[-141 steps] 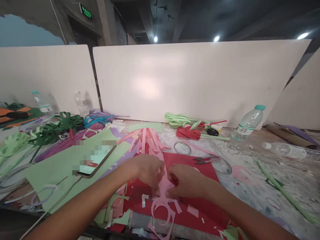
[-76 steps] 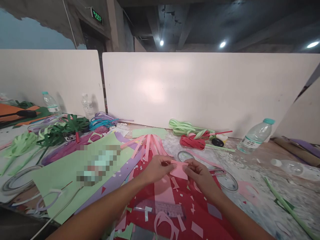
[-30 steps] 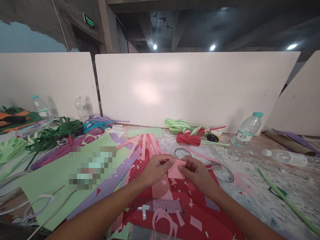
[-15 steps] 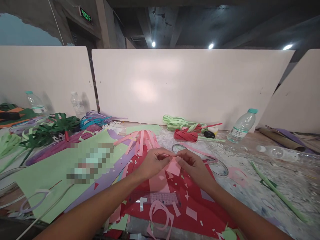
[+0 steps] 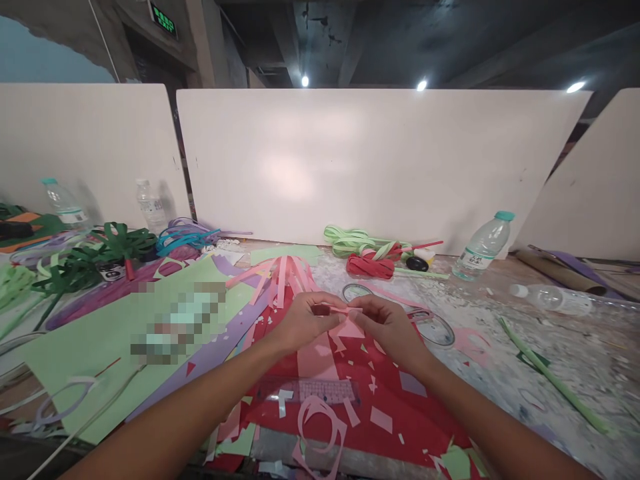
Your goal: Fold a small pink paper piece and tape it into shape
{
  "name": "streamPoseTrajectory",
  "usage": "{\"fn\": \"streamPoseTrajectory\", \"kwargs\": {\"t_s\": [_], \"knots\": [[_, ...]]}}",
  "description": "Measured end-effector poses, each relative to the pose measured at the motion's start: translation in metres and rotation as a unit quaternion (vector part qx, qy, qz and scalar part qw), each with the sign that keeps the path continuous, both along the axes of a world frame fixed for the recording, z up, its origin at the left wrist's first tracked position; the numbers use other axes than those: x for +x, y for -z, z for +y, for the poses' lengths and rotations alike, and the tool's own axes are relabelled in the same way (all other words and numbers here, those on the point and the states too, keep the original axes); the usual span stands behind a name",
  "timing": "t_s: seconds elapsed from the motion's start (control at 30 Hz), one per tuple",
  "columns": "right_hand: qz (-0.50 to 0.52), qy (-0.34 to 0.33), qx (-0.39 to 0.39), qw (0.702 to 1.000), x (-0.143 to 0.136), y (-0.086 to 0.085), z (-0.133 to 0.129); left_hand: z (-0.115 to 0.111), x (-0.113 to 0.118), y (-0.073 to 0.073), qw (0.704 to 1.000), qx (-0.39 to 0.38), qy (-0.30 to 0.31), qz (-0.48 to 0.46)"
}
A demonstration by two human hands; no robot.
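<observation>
Both hands meet over the red paper (image 5: pixel 400 413) and pinch one small piece of pink paper (image 5: pixel 349 325). My left hand (image 5: pixel 309 322) is closed on its left side, thumb and fingertips together. On the right side, my right hand (image 5: pixel 385 327) grips the same piece, its thumb on the front. The top edge of the piece looks folded between the fingertips. Below lie a wide pink strip (image 5: pixel 317 360), a clear ruler (image 5: pixel 320 391), a curled pink strip (image 5: pixel 320 427) and small paper scraps. Behind the hands is a bunch of pink strips (image 5: pixel 287 273).
Scissors (image 5: pixel 435 327) lie right of the hands. Green paper (image 5: pixel 80 353) with a blurred object covers the left. A tilted bottle (image 5: pixel 484 247), a lying bottle (image 5: pixel 555 299), a red bundle (image 5: pixel 370 265) and a green stem (image 5: pixel 555 380) stand or lie beyond. White panels (image 5: pixel 375 167) close the back.
The top edge of the pink piece now shows as a folded band between the fingertips. Both hands stay nearly in place, and the view has shifted slightly.
</observation>
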State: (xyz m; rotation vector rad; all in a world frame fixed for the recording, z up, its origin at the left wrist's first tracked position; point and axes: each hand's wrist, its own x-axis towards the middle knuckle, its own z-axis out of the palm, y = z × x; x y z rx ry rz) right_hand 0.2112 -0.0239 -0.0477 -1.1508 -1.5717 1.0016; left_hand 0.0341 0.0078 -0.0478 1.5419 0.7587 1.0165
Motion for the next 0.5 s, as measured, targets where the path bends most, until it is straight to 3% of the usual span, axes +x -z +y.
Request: {"fn": "streamPoseTrajectory", "kwargs": {"t_s": [0.5], "knots": [[-0.024, 0.022, 0.034, 0.999, 0.0, 0.002, -0.0008, 0.0024, -0.0028, -0.0001, 0.999, -0.007, 0.032, 0.014]]}}
